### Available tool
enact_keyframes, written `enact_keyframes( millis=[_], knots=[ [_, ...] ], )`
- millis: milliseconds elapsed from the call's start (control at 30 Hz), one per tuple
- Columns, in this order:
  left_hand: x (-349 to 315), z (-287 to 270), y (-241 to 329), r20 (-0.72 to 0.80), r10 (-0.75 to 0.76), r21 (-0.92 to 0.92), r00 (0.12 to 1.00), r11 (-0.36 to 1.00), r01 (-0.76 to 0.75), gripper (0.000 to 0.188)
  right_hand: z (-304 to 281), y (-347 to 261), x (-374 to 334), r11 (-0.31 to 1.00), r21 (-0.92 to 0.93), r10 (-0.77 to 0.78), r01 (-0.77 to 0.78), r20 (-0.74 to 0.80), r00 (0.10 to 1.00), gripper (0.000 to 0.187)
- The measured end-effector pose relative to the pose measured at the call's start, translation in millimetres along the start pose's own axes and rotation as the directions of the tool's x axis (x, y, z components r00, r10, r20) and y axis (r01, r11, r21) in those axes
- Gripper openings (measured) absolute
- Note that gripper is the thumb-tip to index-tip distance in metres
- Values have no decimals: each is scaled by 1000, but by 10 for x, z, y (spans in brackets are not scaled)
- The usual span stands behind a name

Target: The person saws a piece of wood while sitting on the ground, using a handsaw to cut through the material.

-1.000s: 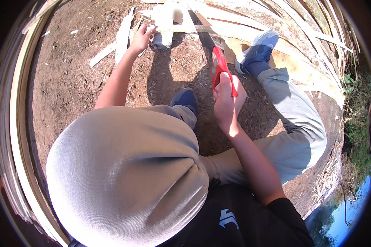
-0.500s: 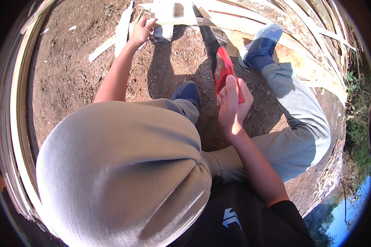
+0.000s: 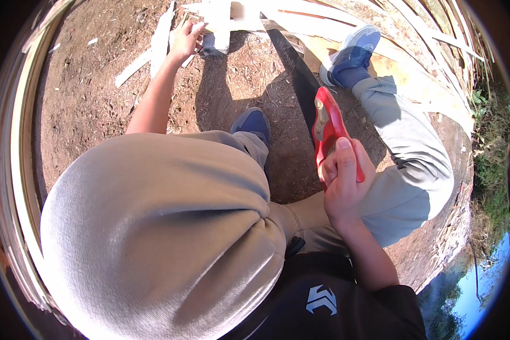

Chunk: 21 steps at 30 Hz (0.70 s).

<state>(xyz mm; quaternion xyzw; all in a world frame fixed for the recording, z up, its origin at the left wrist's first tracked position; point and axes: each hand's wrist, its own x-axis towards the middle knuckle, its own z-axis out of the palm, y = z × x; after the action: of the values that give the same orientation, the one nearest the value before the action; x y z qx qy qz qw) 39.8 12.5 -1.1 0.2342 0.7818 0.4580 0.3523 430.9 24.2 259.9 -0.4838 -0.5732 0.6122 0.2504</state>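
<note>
My right hand (image 3: pixel 348 178) is wrapped round the red handle of a hand saw (image 3: pixel 330 122), held low between my legs. Its dark toothed blade runs up and to the left, with the tip reaching the sunlit pale wood at the top. Beside that wood, at the upper left, my left hand (image 3: pixel 186 41) has its fingers curled. Bright glare and the fingers hide what they may grip. A short pale board (image 3: pixel 218 28) stands just right of this hand, its top washed out by light.
Pale offcuts (image 3: pixel 133 68) lie on the dirt at the left. Long wooden strips (image 3: pixel 25 141) line the left rim, and more slats (image 3: pixel 419 28) pile up at the upper right. My shoes (image 3: pixel 252 123) flank the saw. Green plants (image 3: pixel 493 175) grow at the far right.
My right hand has drawn the saw back toward me and slightly right, so more of the blade shows. My left hand stays by the pale wood, its place barely shifted.
</note>
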Motion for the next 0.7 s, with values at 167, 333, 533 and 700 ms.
enact_keyframes(
  millis=[167, 333, 533, 700],
  knots=[
    [61, -40, -35, -26, 4, -4, 1000, 1000, -4, 38, 335, 110, 527, 994, 100, 36, -34, -14, 999, 28],
    [55, 13, -92, -7, 0, -55, 1000, 999, 0, 36, 397, 316, 433, 989, 144, 25, -18, -47, 999, 29],
    [26, -88, -66, -29, -3, 14, 1000, 1000, 3, 35, 499, 246, 474, 995, 97, -8, 8, 2, 1000, 27],
    [94, -15, -124, -35, -31, 9, 999, 999, 31, 39, 582, 314, 656, 997, 1, -76, 76, -18, 997, 28]
  ],
)
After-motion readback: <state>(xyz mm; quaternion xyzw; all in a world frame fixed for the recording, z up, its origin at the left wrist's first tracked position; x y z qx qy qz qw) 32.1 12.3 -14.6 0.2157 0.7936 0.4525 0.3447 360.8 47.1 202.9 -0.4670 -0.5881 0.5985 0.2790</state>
